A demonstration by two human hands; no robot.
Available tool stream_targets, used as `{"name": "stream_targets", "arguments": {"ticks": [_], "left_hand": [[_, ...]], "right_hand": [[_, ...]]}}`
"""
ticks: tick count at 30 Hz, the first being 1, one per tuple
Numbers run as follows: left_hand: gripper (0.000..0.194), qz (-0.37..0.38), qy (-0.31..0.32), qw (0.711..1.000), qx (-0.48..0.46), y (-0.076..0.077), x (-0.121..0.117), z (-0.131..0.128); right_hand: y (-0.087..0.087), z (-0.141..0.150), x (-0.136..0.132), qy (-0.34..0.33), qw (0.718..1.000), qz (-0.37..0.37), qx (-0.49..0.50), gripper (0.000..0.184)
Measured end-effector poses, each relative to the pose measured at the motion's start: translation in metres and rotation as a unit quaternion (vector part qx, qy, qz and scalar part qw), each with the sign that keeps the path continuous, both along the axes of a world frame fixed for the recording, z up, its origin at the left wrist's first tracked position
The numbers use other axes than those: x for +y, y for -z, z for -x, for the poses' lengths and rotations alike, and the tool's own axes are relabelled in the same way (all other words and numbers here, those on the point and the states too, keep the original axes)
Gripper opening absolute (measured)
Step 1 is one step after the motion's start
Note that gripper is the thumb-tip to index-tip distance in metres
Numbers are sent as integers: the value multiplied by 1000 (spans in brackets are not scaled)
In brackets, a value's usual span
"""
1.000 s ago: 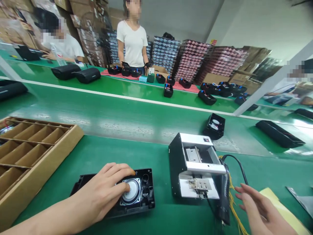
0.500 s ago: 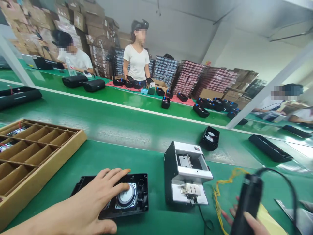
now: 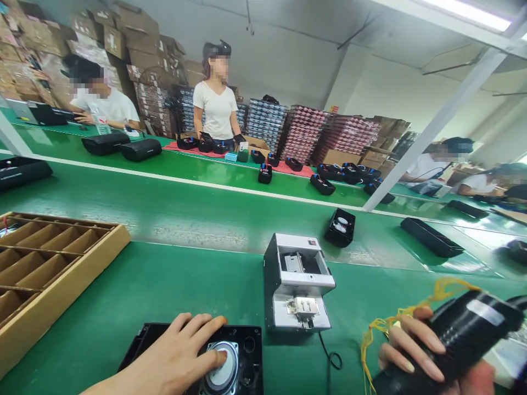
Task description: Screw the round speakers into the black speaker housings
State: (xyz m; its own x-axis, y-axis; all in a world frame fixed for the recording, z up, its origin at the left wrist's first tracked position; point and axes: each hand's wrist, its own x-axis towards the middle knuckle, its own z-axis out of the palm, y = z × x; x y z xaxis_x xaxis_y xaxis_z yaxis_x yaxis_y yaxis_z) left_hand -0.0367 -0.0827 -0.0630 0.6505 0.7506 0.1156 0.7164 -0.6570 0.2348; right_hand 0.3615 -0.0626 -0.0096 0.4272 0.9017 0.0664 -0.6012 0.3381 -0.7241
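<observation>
The left hand (image 3: 177, 359) lies spread, fingers flat, on the black speaker housing (image 3: 247, 351) at the near edge of the green table (image 3: 164, 285), its fingertips touching the round speaker driver (image 3: 224, 373). The right hand (image 3: 415, 351) is wrapped tight around a black electric screwdriver (image 3: 457, 334), whose long axis runs from near left up to far right, well to the right of the housing. Between the 2 hands, a little farther off, stands a white screw feeder (image 3: 296, 282). Yellow wires (image 3: 395, 321) trail by the right hand.
</observation>
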Motion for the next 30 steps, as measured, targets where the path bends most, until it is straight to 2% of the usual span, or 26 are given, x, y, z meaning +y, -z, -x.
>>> {"name": "stream_targets", "arguments": {"ticks": [2,4,7,11,17,21,25,30], "left_hand": [[76,2,4,1000,13,-2,0,-14],[81,6,7,1000,19,-4,0,-20],[82,8,3,1000,20,-1,0,-22],[77,-5,-7,1000,20,5,-1,-22],[85,27,-14,999,26,3,-1,-26],[81,55,9,998,13,-3,1,-21],[68,92,19,995,-15,-13,1,-17],[67,110,20,994,-20,-27,1,-19]], "right_hand": [[-23,20,11,23,999,-24,-3,51],[-40,39,23,31,997,-52,-49,57],[-52,61,39,39,983,-124,-133,64],[-47,79,48,9,966,-170,-195,65],[-36,92,52,-14,961,-166,-222,66],[-31,98,57,-20,959,-151,-239,73],[-27,100,57,-36,961,-143,-235,71],[-26,98,51,-43,962,-135,-232,76]]}}
